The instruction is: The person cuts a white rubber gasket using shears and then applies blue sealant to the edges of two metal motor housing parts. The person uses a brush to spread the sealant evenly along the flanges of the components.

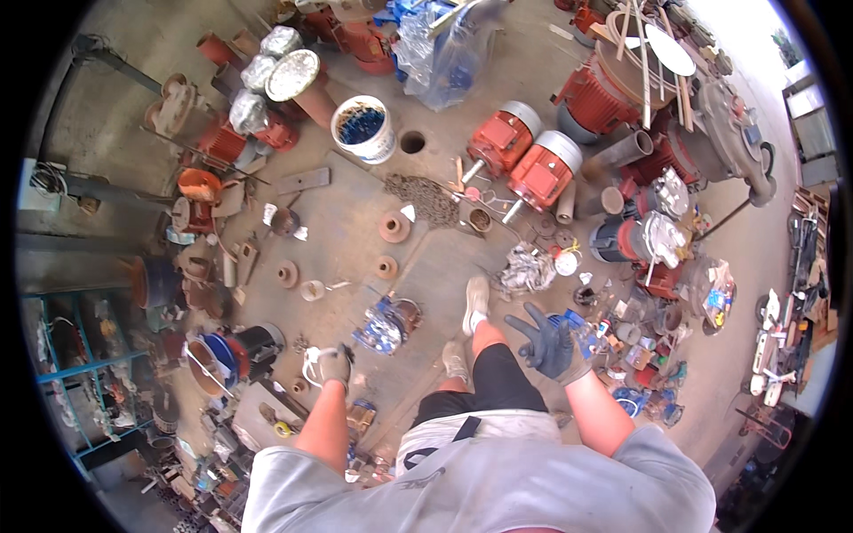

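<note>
My left hand [336, 368], in a work glove, is closed on a white looped strip or cord [311, 362]; its exact kind is too small to tell. Out to the right, my right hand [544, 345] wears a dark grey glove, with its fingers spread and nothing seen in them. A blue object [569, 318] shows just beyond those fingers, partly hidden. On the floor between and ahead of my hands sits a blue-and-silver machine part [382, 327], apart from both. Crumpled clear plastic [526, 270] lies ahead of my right hand.
Ahead stand two red motors [542, 171], a white bucket [362, 130] stained dark blue inside, a floor hole [412, 142] and a chain pile [426, 201]. Rusty flanged parts [394, 226] dot the floor. Small cans and parts [635, 342] crowd the right; a black motor [256, 346] lies left.
</note>
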